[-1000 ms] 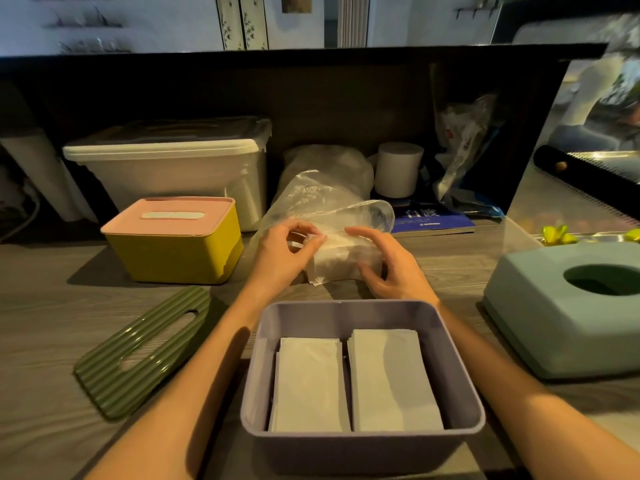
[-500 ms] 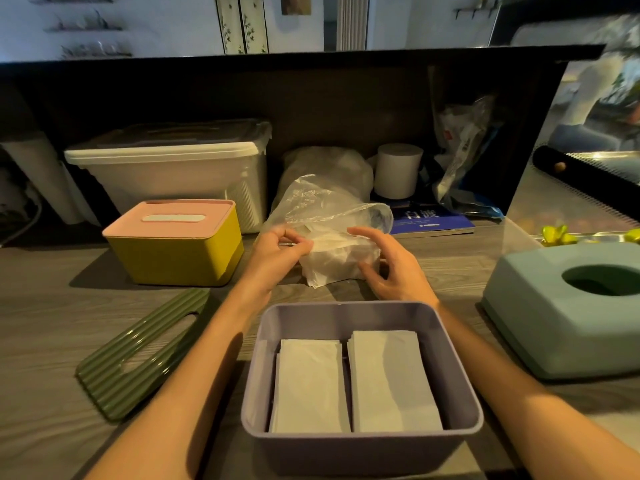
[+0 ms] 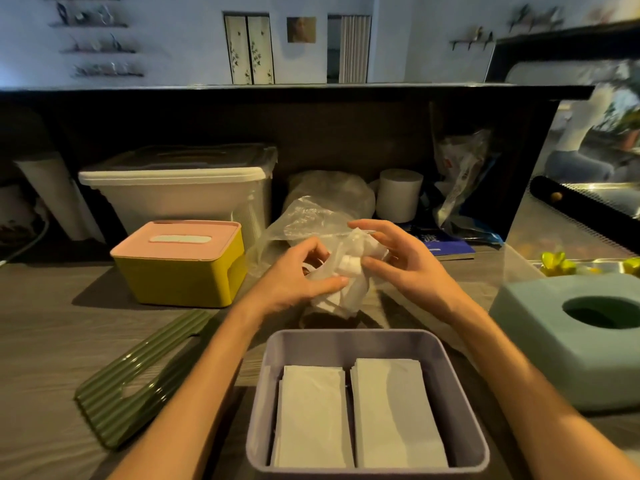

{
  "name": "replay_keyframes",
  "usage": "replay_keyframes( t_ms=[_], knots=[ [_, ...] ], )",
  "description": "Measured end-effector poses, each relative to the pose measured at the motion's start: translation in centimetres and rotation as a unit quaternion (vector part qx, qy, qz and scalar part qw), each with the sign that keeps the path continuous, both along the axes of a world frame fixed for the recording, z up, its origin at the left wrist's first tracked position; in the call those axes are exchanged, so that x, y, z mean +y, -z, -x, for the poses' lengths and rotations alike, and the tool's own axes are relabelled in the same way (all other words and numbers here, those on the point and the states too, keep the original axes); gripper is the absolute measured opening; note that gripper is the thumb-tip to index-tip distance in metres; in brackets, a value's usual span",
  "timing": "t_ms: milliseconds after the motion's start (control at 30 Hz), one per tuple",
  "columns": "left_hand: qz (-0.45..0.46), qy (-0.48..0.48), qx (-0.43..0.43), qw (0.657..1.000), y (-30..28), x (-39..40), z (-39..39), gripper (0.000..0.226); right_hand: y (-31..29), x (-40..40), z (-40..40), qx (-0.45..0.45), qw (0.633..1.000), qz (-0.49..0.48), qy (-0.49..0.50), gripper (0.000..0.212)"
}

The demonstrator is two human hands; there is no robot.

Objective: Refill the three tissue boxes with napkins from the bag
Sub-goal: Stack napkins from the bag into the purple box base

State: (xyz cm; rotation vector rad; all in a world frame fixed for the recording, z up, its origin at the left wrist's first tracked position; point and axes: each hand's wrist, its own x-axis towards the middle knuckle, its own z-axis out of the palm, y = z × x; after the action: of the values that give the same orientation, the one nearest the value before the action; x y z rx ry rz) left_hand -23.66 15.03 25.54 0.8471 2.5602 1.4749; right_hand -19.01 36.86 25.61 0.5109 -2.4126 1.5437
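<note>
Both hands have lifted off the table since a second ago, bag now raised and bunched between them; camera tilted up a bit. Left to right: green ribbed lid lies flat on the table, slot cutout facing up. Behind it, yellow tissue box with pink lid on, white strip showing in the slot. White storage bin stands behind that against the dark back wall. Left hand curls its fingers round the crumpled clear plastic bag, thumb pressing a wad of white napkins through the plastic. Bag hangs above the table, just behind the purple box. Purple tissue box sits nearest the camera, open, lid off, two flat napkin stacks side by side inside, touching or nearly so. Right hand has fingers half spread, thumb and fingertips pinching the same napkin wad and bag from the right. White paper roll upright at the back, blue booklet flat on the table below it. Teal tissue box far right, round hole on top, dark inside, contents cannot tell.
</note>
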Motion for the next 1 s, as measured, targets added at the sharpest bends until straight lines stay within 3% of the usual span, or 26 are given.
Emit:
replay_keyframes(
  t_ms=[67,133,233,367,500,733,900,1000],
  knots=[
    [-0.067,0.022,-0.1,0.993,-0.4,0.0,-0.7,0.047,-1.7,-0.3,0.4,-0.004,0.998,-0.033,-0.045,0.05],
    [-0.167,0.027,-0.21,0.963,-0.5,0.4,-1.6,0.046,-3.0,-0.9,1.0,0.0,0.993,-0.085,-0.078,0.051],
    [-0.217,0.065,-0.266,0.937,0.1,1.0,-1.9,0.052,-3.9,-1.9,2.2,0.028,0.984,-0.156,-0.087,0.051],
    [-0.182,0.005,-0.252,0.95,0.3,1.0,-1.6,0.027,-4.4,-3.1,3.0,0.091,0.976,-0.188,-0.061,0.029],
    [-0.124,-0.026,-0.226,0.966,0.7,1.1,-1.2,0.022,-4.6,-3.7,3.3,0.14,0.959,-0.246,-0.015,0.012],
    [-0.172,0.007,-0.292,0.941,0.7,1.0,-1.4,0.036,-5.3,-4.0,4.1,0.164,0.956,-0.241,0.015,0.014],
    [-0.164,0.011,-0.292,0.942,0.9,0.8,-1.2,0.035,-5.8,-3.8,3.9,0.119,0.947,-0.293,-0.052,0.01],
    [-0.151,0.018,-0.303,0.941,1.2,0.8,-0.9,0.051,-5.9,-3.8,3.9,0.123,0.94,-0.314,-0.051,0.008]
  ],
)
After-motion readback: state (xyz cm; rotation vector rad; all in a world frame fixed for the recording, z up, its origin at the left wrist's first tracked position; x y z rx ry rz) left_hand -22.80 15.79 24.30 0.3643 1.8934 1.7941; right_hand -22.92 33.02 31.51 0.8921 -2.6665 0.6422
